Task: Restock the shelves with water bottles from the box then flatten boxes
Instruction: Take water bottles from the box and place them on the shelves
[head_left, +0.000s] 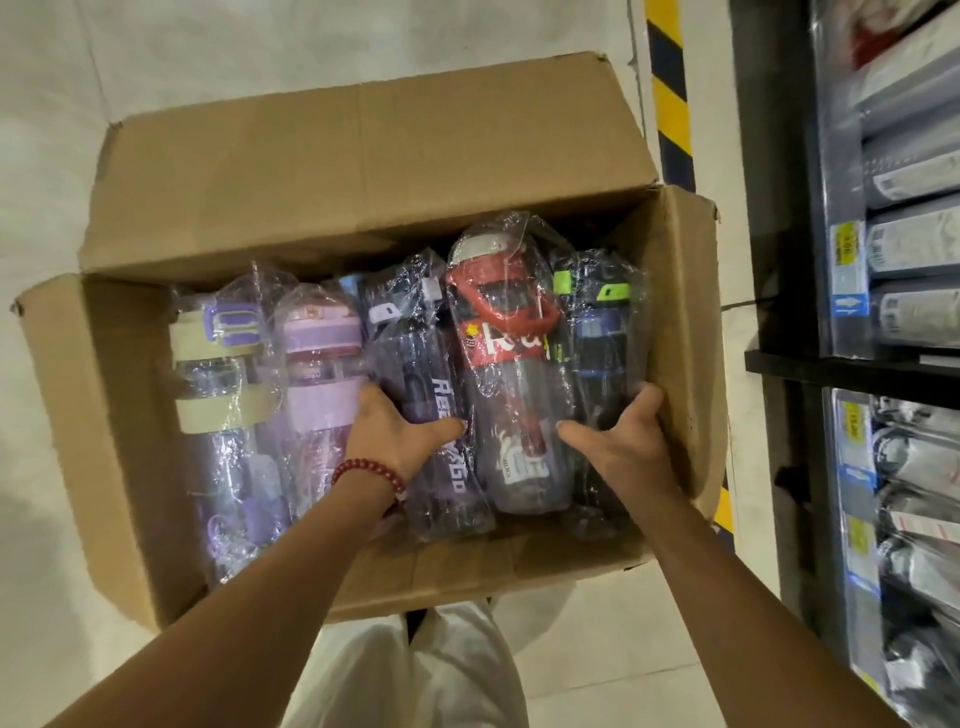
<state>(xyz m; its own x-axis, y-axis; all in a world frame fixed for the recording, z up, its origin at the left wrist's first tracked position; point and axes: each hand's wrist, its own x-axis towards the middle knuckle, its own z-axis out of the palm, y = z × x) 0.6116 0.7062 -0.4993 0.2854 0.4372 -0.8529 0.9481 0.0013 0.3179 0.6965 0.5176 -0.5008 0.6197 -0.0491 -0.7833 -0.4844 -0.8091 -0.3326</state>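
Observation:
An open cardboard box (104, 395) stands on the pale floor, with several plastic-wrapped water bottles lying side by side in it. From left to right they are a clear bottle with a cream and purple lid (218, 374), a lilac one (319, 358), a dark purple one (410, 358), a grey one with a red top (504, 332) and a black one with a green and blue lid (602, 332). My left hand (395, 436) grips the dark purple bottle, thumb across its top. My right hand (623, 441) grips the black bottle against the box's right wall.
Dark shelves (883, 260) on the right hold rows of wrapped bottles behind yellow price tags. A yellow-and-black hazard stripe (670, 104) runs along the floor beside them. The box's far flap (363, 156) lies open away from me. My white trousers (415, 675) are just below the box.

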